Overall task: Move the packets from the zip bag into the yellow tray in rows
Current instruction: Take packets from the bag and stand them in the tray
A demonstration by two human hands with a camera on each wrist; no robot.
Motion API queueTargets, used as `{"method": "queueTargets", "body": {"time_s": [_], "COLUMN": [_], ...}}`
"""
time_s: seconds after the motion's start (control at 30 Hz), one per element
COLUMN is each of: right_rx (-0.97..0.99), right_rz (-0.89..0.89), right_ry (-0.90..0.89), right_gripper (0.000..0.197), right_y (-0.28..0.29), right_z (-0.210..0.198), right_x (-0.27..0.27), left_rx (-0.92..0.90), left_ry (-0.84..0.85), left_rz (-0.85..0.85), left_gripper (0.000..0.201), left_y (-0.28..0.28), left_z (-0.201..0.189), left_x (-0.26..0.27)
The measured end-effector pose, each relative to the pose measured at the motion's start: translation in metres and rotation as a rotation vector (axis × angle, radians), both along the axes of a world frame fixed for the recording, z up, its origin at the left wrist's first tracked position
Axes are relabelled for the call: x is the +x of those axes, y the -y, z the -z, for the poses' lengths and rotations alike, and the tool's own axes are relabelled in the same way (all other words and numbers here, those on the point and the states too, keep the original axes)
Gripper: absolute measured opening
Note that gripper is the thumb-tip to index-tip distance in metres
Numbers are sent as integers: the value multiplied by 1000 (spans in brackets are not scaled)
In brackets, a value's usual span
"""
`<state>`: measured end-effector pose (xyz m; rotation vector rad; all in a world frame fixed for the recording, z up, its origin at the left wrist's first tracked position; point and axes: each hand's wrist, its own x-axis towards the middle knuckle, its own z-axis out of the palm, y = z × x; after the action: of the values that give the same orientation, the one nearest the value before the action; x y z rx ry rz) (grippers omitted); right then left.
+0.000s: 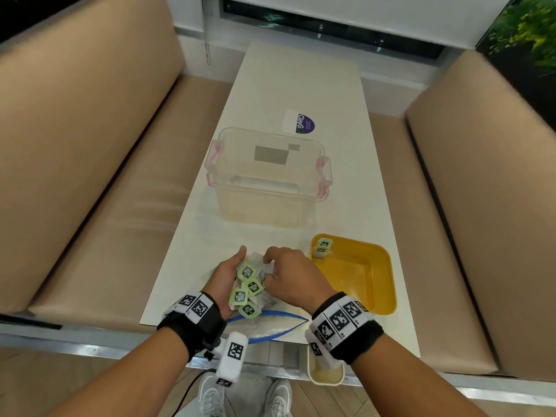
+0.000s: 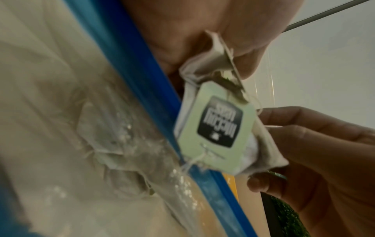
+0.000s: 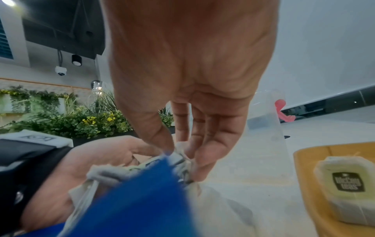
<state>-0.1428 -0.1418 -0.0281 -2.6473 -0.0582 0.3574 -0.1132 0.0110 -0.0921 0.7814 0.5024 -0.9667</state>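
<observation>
Left hand (image 1: 224, 273) cups a bunch of packets (image 1: 247, 288); right hand (image 1: 290, 273) pinches one; two sit in the tray (image 1: 382, 284).

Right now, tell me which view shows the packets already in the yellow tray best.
The head view: both packets stand together in the yellow tray's far left corner. The right wrist view shows only one packet, close, label readable. The left wrist view shows only a sliver of tray, no placed packets.
</observation>
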Motion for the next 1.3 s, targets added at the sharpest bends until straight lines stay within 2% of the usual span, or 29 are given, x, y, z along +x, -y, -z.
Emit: {"method": "queueTargets", "body": {"time_s": [0.17, 0.43, 0.53, 0.6, 0.63, 0.8, 0.97, 1.1, 1.3], "right_rx": [11, -11, 61, 50, 40, -86, -217, -305, -216], "right_rz": [-6, 43, 130, 175, 202, 256, 291, 325, 320], "right_ry": [11, 142, 171, 132, 107, 49, 4, -27, -133], "right_gripper": [38, 21, 35, 48, 48, 15, 9, 15, 21], "right_y": [5, 21, 40, 54, 62, 94, 114, 124, 122], "right_z": [0, 0, -8, -13, -14, -18, -27, -32, -20], "right_x": [-1, 0, 1, 1, 2, 6, 11, 17, 22], "left_rx": [7, 18, 32, 28, 19, 21, 34, 32, 48], "left_ry": [8, 12, 22, 24, 23, 17, 0, 12, 13], "left_rz": [4, 12, 19, 26, 25, 7, -25, 0, 17], "left_gripper": [65, 68, 65, 63, 63, 62, 60, 60, 62], "left_y": [0, 1, 1, 1, 1, 1, 2, 2, 2], "left_z": [-1, 0, 1, 0, 0, 0, 1, -1, -3], "left_x": [-1, -1, -1, -1, -1, -2, -1, -2, -3]}}
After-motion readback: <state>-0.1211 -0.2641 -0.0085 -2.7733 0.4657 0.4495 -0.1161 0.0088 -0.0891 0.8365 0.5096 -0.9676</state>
